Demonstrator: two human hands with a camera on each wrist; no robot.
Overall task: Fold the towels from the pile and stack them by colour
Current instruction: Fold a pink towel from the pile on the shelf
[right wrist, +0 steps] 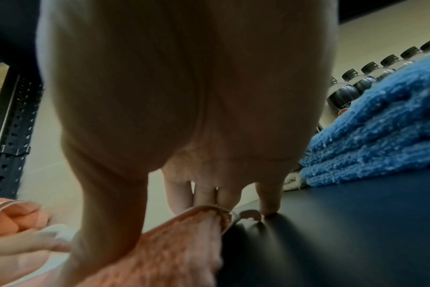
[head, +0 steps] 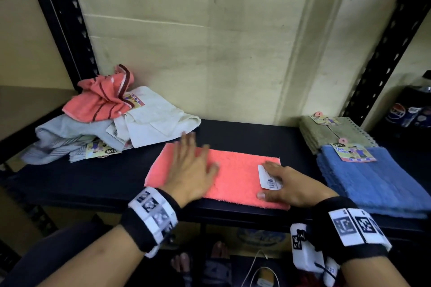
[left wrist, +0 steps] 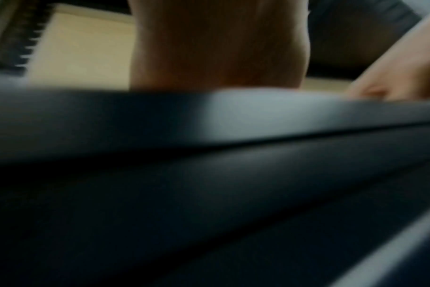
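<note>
A coral pink towel lies folded flat on the black shelf, with a white barcode tag on its right part. My left hand lies flat on the towel's left half, fingers straight and spread. My right hand presses flat on the right end, over the tag; in the right wrist view its fingers reach straight down to the towel's edge. The unfolded pile sits at the back left: a striped coral towel, a cream one, a pale blue one. The left wrist view is blurred.
At the right, a folded blue towel stack lies in front of a folded olive green stack. Dark soda bottles stand beyond the black rack post. Another post rises behind the pile.
</note>
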